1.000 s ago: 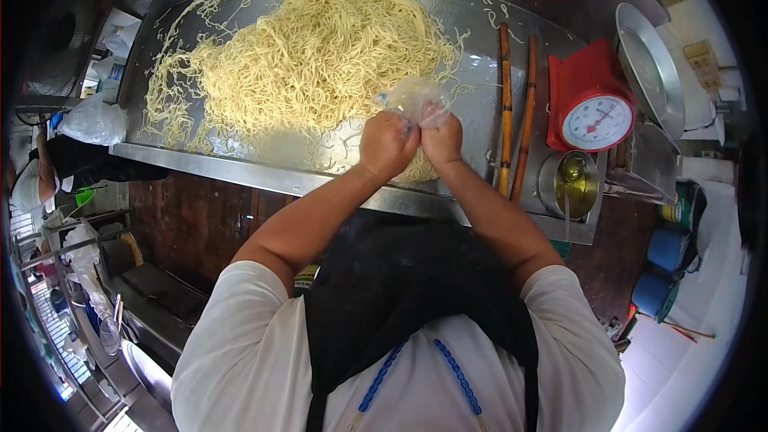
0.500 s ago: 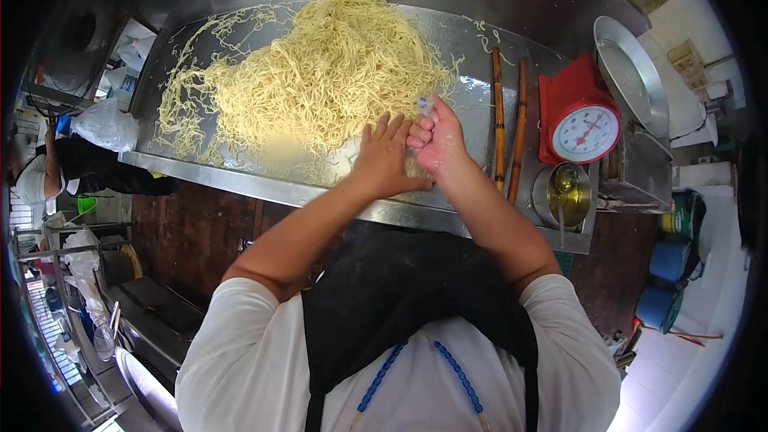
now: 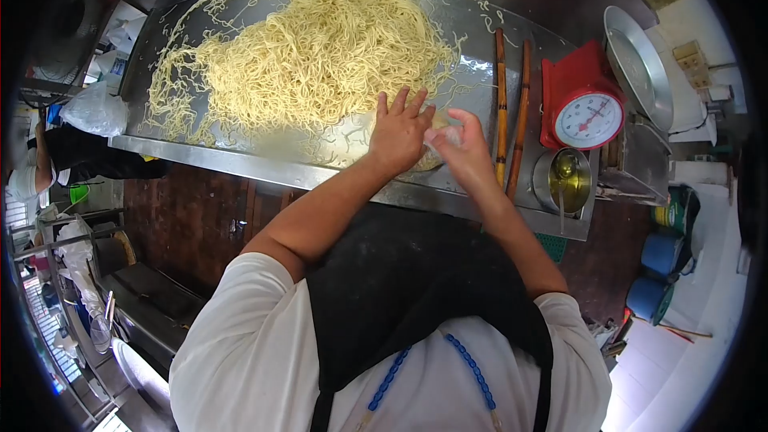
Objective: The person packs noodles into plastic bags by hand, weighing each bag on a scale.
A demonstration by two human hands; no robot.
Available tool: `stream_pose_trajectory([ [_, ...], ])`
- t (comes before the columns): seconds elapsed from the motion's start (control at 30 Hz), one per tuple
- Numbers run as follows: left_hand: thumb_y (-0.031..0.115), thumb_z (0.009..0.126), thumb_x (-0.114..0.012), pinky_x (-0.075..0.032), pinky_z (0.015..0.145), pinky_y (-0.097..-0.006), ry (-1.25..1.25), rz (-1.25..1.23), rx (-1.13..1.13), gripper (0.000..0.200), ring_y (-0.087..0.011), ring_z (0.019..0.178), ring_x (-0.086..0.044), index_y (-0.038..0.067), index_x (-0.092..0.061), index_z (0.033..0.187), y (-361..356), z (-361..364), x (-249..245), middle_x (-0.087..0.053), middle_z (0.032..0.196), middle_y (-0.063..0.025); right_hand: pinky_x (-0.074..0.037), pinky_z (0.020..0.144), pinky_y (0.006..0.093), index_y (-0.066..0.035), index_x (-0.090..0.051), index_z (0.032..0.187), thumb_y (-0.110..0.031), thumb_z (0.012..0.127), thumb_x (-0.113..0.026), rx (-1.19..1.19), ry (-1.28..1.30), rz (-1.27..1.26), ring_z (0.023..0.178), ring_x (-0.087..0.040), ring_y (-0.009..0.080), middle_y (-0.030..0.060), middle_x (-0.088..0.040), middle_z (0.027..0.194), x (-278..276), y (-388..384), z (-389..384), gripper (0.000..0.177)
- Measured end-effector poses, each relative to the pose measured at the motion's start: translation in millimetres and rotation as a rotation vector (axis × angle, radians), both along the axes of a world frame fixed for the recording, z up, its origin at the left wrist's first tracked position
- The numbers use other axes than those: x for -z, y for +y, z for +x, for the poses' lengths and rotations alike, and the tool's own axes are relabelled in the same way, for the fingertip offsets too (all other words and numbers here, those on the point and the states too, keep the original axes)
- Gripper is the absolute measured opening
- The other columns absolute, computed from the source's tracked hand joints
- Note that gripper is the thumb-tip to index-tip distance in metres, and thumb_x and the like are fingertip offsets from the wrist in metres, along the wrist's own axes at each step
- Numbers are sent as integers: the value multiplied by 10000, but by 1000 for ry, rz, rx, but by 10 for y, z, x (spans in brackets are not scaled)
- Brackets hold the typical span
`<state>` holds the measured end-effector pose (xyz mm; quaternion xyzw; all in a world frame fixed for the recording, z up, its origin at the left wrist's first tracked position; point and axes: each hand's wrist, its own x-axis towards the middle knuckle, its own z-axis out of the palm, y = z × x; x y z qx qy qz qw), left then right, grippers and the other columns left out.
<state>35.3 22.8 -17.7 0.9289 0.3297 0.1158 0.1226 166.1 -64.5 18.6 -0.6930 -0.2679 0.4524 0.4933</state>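
A large heap of yellow noodles [image 3: 320, 56] lies on the metal worktop [image 3: 216, 162]. Just in front of its near right side, my left hand [image 3: 398, 134] reaches over the worktop, palm down with fingers spread. Close against it on the right is my right hand [image 3: 466, 152], its fingers curled around a crumpled bit of clear plastic bag [image 3: 445, 137]. More of the bag seems to lie under and between both hands, but its contents are mostly hidden.
Two bamboo sticks [image 3: 501, 104] lie right of my hands. Beyond them stand a red dial scale [image 3: 588, 120] with a metal pan [image 3: 638, 68] and a metal pot [image 3: 562, 184] of yellow liquid with a ladle. Another person [image 3: 40, 164] stands at far left.
My right hand has loosened from a tight fist, its index finger lifting, and shifted down and right. The left hand has slid slightly right. The view has tilted a little.
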Motion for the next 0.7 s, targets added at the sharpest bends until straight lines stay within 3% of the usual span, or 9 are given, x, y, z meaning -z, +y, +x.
stream_pose_trajectory([
  [0.07,274,774,-740,-184,1152,-664,-17,47,-15,662,-390,1445,-306,93,-555,1383,15,28,29,-381,1554,-138,-510,602,333,-25,-596,1131,-317,937,-655,-296,-785,267,743,-663,185,97,-679,880,84,-82,47,356],
  [0.17,229,773,-738,-185,1156,-651,-32,4,-10,661,-391,1445,-299,98,-546,1391,10,56,25,-364,1560,-149,-507,573,338,-10,-611,1080,-303,941,-638,-673,-928,-138,705,-666,189,113,-677,838,13,-50,122,325],
  [0.33,287,796,-735,-349,1098,-567,-120,80,-35,566,-369,1341,-461,110,-613,1319,10,-204,-229,-512,1443,-164,-525,569,324,4,-608,1021,-309,971,-588,-611,-95,-303,685,-668,193,116,-678,850,-36,25,237,318],
  [0.43,337,930,-657,-531,705,-400,-179,-722,-157,313,-253,759,-689,35,-728,972,-101,-444,-398,-710,786,-127,-528,555,304,19,-603,995,-302,1001,-527,-528,213,-231,664,-664,193,120,-684,844,-185,48,133,329],
  [0.47,337,930,-657,-531,705,-400,-173,-724,-167,313,-253,759,-689,35,-728,972,-108,-443,-377,-710,786,-127,-528,552,295,30,-606,975,-296,1017,-490,-561,283,-218,657,-663,194,126,-691,840,-286,51,31,348],
  [0.53,384,941,-645,-518,643,-434,-406,-1775,-359,398,-239,694,-673,10,-701,819,-13,-407,-368,-686,756,-133,-529,564,306,23,-607,978,-298,1022,-477,-731,126,-224,671,-666,196,128,-691,839,-429,32,-162,349],
  [0.6,332,903,-661,-510,594,-448,-454,-1729,-377,344,-291,642,-658,19,-676,761,77,-336,-412,-674,731,-146,-530,575,318,16,-607,981,-301,1026,-464,-892,-50,-210,685,-670,197,129,-690,839,-473,14,-209,351],
  [0.67,217,823,-666,-523,598,-447,19,-433,27,170,-355,656,-653,49,-674,805,179,-379,-479,-671,720,-146,-527,630,347,-3,-627,991,-300,1017,-473,-920,-157,-164,724,-677,203,128,-692,843,-367,-62,-70,336],
  [0.7,174,743,-675,-523,636,-446,85,-170,62,112,-369,711,-642,94,-679,821,177,-340,-524,-651,752,-120,-515,678,368,-20,-629,962,-278,1003,-497,-909,-347,-30,726,-669,203,128,-691,837,-216,-62,4,292],
])
